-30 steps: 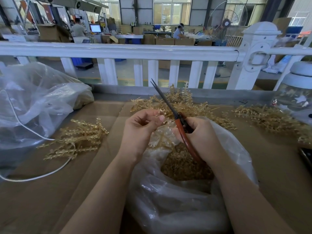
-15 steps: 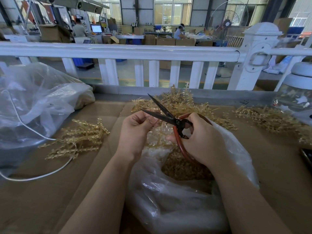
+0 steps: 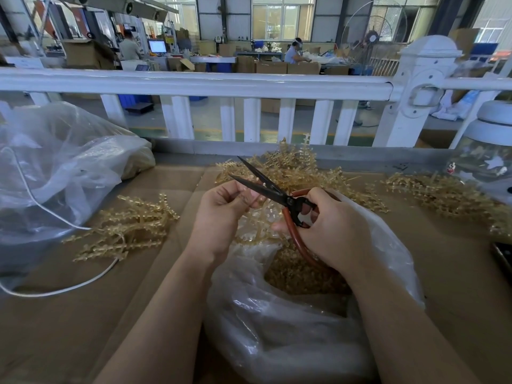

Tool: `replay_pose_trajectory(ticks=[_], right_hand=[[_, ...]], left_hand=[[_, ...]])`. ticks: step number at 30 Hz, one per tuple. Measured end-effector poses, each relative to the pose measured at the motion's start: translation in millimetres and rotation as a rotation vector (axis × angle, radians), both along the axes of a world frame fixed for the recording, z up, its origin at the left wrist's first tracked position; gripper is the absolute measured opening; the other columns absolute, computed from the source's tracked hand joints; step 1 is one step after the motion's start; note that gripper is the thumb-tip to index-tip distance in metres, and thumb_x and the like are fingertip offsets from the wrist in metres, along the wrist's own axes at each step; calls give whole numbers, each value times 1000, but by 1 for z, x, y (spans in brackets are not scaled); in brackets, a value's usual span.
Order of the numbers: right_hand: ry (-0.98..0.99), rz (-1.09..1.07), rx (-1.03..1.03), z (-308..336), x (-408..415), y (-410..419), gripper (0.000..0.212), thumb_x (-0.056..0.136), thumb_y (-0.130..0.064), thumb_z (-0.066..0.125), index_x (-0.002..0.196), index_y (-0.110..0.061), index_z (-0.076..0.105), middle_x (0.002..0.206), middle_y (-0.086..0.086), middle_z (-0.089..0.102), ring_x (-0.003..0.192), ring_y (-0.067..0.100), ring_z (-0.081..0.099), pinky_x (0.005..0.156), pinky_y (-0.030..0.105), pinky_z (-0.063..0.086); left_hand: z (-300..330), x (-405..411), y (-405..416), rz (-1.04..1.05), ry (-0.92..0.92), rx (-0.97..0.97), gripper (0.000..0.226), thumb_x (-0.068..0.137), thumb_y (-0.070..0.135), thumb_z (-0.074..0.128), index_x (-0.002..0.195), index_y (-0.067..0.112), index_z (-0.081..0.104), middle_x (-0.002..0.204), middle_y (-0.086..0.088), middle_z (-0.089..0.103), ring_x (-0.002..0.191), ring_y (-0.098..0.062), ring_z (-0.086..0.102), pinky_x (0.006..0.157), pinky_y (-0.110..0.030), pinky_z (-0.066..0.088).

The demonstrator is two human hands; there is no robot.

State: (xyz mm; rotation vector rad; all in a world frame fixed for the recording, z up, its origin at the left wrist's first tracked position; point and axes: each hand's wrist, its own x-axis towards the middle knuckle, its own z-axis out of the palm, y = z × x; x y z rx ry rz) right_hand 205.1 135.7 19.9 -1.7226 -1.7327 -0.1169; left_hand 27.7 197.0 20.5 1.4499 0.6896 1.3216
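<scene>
A factory floor: stacked cartons (image 3: 271,67), industrial fan (image 3: 372,37), workstations.

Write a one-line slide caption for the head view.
Right hand holds open scissors at a plastic sprig pinched in the left hand, over a clear bag of amber pieces.

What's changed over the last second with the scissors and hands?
The scissors, shut and pointing up and away a second ago, have swung down toward the left hand and their blades now stand open at its fingertips. The right hand keeps its grip on the red handles; the left hand keeps pinching a pale sprig. The plastic bag and the loose gold sprigs lie as before.
</scene>
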Motion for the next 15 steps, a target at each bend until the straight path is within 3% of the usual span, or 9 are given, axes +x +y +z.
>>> replay_pose_trajectory(ticks=[2, 5, 8, 15], right_hand=[[-33, -7, -2, 4, 0, -4, 60, 63, -90, 45, 89, -36, 53, 73, -30, 46, 67, -5, 53, 53, 8, 41], [-80, -30, 0, 7, 0, -7, 54, 66, -90, 50, 87, -40, 52, 69, -33, 42, 61, -18, 39, 66, -5, 34], [-18, -18, -5, 5, -1, -5, 54, 66, -86, 56, 85, -36, 53, 69, -26, 48, 64, -12, 47, 50, 8, 38], [27, -9, 99, -2, -1, -1, 58, 64, -93, 46, 80, -38, 50, 63, -27, 44, 56, -11, 44, 47, 8, 26]], left_hand=[[1, 0, 0, -14, -6, 2, 22, 92, 2, 59, 76, 12, 68, 66, 7, 65, 64, -2, 57, 65, -13, 46], [1, -1, -1, -31, -13, -2, 19, 92, 4, 59, 77, 10, 68, 67, 6, 65, 65, -3, 56, 66, -14, 46], [1, -1, -1, -39, -7, 2, 14, 93, 6, 59, 81, 6, 68, 68, 5, 64, 65, -4, 55, 66, -13, 44], [4, -1, -5, 11, -61, 60, 11, 94, -1, 58, 86, -2, 66, 69, 3, 68, 64, -6, 60, 66, -15, 49]])
